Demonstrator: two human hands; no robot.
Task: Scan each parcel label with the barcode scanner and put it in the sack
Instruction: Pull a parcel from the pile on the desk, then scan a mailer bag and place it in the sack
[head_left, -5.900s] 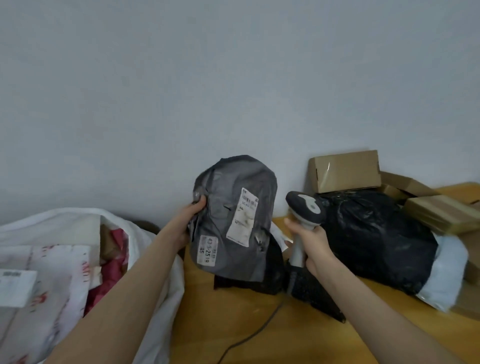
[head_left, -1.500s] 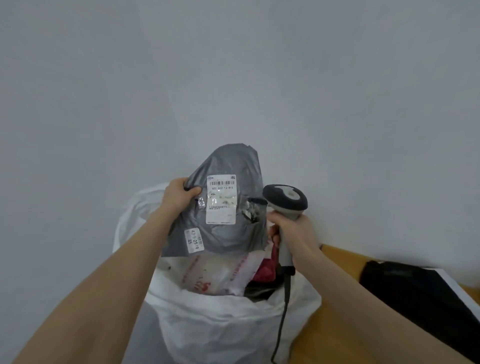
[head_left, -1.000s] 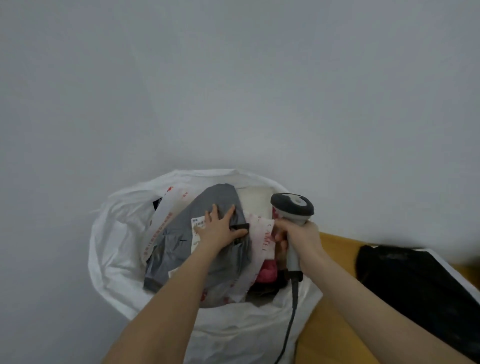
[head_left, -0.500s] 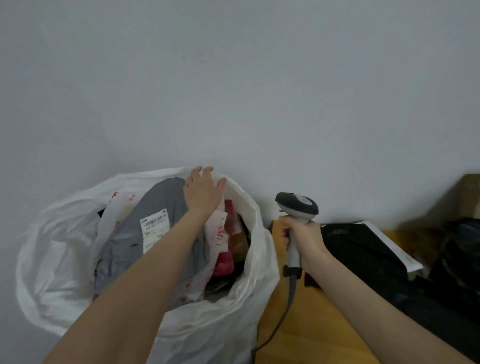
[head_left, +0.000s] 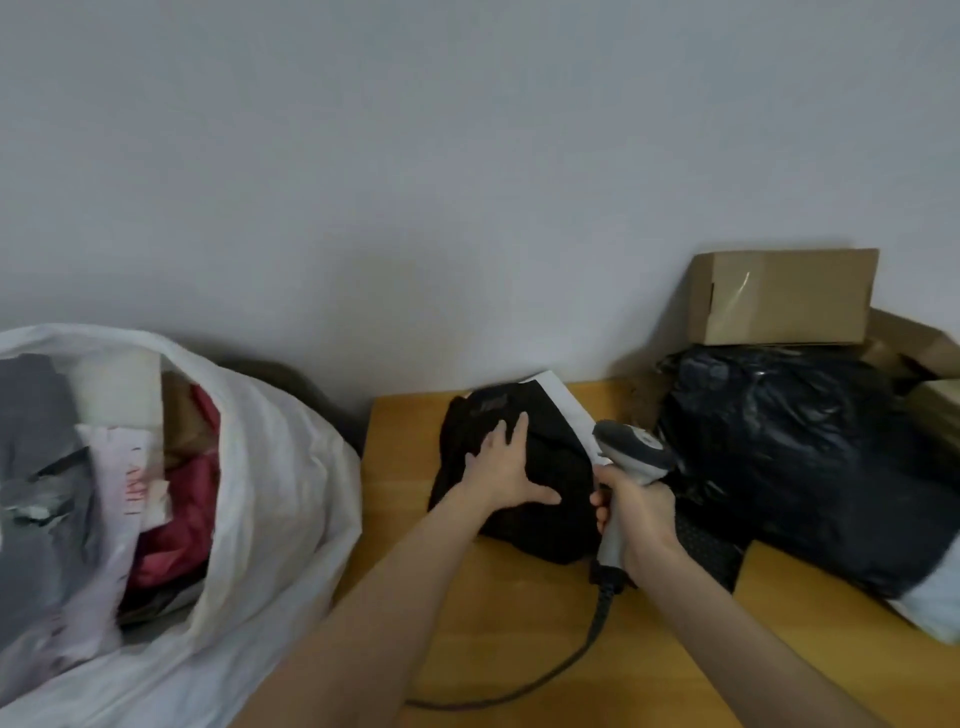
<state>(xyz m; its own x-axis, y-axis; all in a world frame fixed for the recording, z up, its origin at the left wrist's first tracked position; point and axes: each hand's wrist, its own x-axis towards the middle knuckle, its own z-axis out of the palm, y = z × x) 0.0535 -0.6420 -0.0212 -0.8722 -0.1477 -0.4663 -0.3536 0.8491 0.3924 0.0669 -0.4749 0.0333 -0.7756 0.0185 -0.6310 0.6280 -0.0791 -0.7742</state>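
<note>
You are extending your left arm forward over the table (head_left: 395, 457) and laying your left hand (head_left: 506, 475) flat on top of the black parcel (head_left: 558, 457). The fingers are lying straight and spread, with the thumb pointing out to the right. The palm is pressing on the wrapping and nothing is being gripped. The parcel is lying on the table near the wall, between the sack (head_left: 280, 467) and the large black bag (head_left: 805, 457).

Your right hand (head_left: 636, 514) is wrapping its fingers round the handle of the barcode scanner (head_left: 634, 449) and holding it upright just beside the parcel's right edge. The cable (head_left: 571, 660) is trailing from the handle base across the table and passing under your left forearm.

The following items are obscuring detail:
- The scanner window is facing away from the camera.
- Your trigger finger is hiding behind the handle.
- A white sheet (head_left: 566, 405) is protruding at the parcel's far right edge. Whether it is the label cannot be told.
- The left frame edge is cutting off the sack. A grey parcel (head_left: 31, 415) and a red item (head_left: 182, 499) inside it are blurring.
- The cardboard box (head_left: 784, 296) is sitting behind the black bag, and the right frame edge is cropping further cartons.
</note>
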